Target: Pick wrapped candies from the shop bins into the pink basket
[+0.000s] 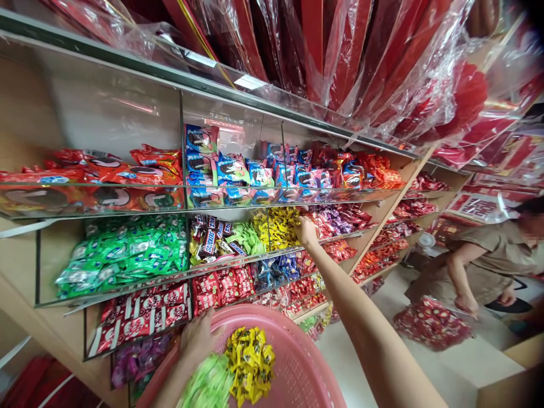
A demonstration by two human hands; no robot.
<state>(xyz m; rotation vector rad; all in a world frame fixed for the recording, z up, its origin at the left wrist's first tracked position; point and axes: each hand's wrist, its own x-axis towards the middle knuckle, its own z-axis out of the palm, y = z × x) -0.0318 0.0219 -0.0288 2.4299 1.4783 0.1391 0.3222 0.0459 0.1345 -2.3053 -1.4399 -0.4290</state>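
Note:
My right hand point(306, 231) reaches to the shelf, closed at the right end of the yellow-wrapped candies point(278, 226); what its fingers hold is hidden. Below, my left hand point(199, 337) is at the left rim of a pink plastic basket point(308, 345), its blurred fingers over the edge. Inside the basket lie a pile of yellow-wrapped candies point(250, 365) and, left of it, a pile of light green ones point(207, 382). Light green packets point(247, 237) and brown Snickers packets point(210, 241) sit left of the yellow ones on the shelf.
Green packets point(131, 252) fill the left compartment. Glass dividers and front strips point(232, 195) edge the shelves. Blue packets point(232, 170) stand above. Red items in clear plastic point(335, 51) overhang the top. At right, a person point(480, 255) holds a bag of red packets point(433, 323).

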